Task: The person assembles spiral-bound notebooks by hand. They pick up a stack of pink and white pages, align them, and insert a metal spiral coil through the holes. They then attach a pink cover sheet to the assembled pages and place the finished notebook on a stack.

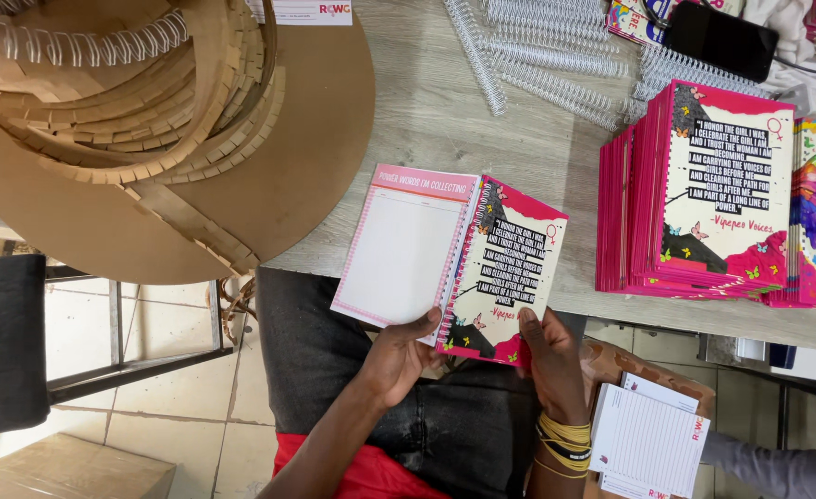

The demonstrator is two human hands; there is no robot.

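Now the left hand (pixel 399 356) pinches the open notebook (pixel 450 263) at its lined page and the right hand (pixel 548 356) pinches the cover's bottom edge, mid-frame over the lap. Held only by edges, it could sag at the spiral (pixel 461 263) and slip.

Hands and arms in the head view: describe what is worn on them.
Both forearms are bare, with no sleeves or gloves. The right hand has a stack of yellow bands with one dark band at the wrist. The left hand wears nothing visible.
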